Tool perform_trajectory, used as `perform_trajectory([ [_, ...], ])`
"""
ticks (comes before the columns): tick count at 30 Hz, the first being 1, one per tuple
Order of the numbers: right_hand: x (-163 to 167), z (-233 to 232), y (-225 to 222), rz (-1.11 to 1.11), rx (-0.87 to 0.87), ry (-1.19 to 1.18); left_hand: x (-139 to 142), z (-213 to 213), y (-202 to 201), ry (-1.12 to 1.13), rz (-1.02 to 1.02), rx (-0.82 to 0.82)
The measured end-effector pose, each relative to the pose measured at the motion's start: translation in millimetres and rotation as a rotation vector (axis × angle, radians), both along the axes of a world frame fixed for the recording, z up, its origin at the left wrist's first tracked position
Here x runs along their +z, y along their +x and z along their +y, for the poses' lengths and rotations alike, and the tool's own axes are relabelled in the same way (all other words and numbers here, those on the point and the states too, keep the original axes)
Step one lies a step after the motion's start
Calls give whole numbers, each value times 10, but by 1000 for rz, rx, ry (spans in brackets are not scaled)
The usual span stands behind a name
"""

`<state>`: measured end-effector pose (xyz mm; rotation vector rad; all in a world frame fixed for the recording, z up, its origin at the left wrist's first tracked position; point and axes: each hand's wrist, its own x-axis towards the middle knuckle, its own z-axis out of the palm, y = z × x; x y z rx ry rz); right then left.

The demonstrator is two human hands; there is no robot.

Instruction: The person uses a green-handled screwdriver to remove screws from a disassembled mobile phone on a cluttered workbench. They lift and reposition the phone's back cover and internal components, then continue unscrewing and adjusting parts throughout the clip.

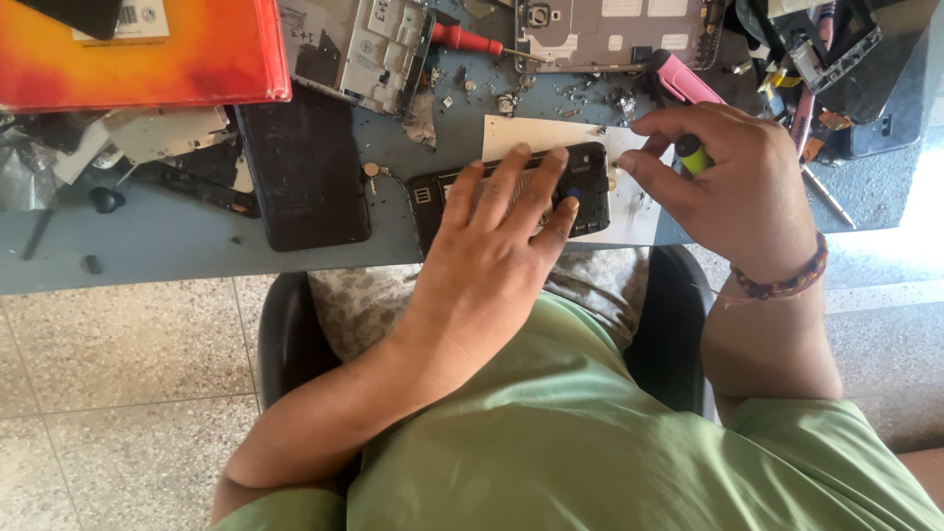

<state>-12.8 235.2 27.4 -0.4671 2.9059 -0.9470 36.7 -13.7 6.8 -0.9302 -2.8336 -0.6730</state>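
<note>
Unscrewing step: left hand (501,221) spread flat pinning opened phone (511,192), right hand (733,187) pinching green-handled screwdriver (691,154) at phone's right edge; next likely needs tip seated squarely in screw

Left hand (497,231): palm down, fingers spread and extended forward, flattened in a pressing pose; thumb angled out to the right side. Wrist straight. Left forearm runs back and down toward the lower left, elbow bent close to the torso.

Right hand (733,182): curled, knuckles up, back of hand facing the camera. Thumb and forefinger pinched together at the hand's left edge, remaining fingers folded in a closed grip. Wrist bent slightly inward, with a braided band around it. Right forearm drops nearly vertical toward the lower right. Hands lie near each other, not touching.
</note>
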Motion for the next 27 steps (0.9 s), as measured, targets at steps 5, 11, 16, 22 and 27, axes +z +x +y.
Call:
perform_trajectory([
  [5,-14,27,16,67,-28,17,3,27,10,-2,21,-6],
  [11,-24,131,11,259,-61,138,6,23,-6,-10,18,-14],
  [16,-12,211,6,319,-118,243,14,22,-13,-19,24,-20],
  [22,-105,300,-14,300,-103,192,13,18,-13,-13,17,-17],
  [27,-220,445,-41,361,-150,229,8,12,0,-23,25,-23],
])
